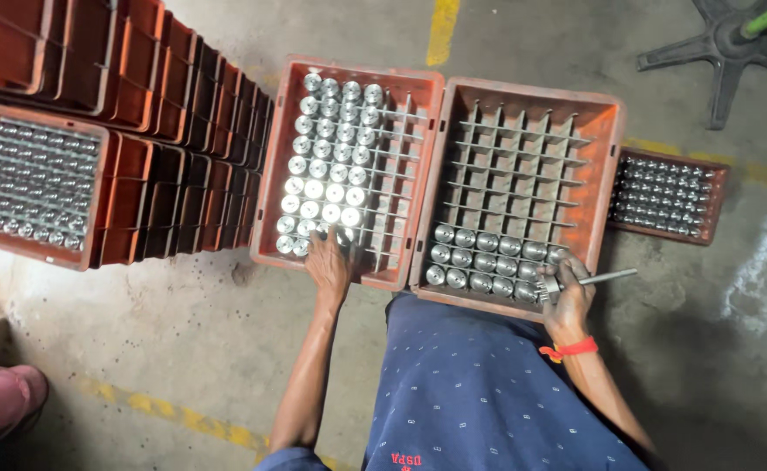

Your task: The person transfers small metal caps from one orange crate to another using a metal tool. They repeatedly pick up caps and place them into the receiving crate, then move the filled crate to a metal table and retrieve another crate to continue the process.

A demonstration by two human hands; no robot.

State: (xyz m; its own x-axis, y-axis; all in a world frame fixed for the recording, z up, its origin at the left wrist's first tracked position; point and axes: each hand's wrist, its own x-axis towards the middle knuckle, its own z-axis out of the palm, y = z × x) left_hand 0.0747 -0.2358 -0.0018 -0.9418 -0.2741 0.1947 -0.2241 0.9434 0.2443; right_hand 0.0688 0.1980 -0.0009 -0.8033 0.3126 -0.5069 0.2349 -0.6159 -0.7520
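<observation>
We are mid-transfer between two gridded orange crates on the concrete floor. Our left hand (328, 264) reaches into the near edge of the left crate (267, 166), fingers curled down over a shiny metal cylinder (342, 234) among the many standing in its cells; we cannot tell whether it is gripped yet. Our right hand (567, 296) sits at the near right corner of the right crate (606, 144), its grip closed around a slim metal rod tool (606, 277) and a similar cylinder. That crate holds only two near rows, so we judge the filling as early. Next calls for lifting one piece straight out of its cell.
</observation>
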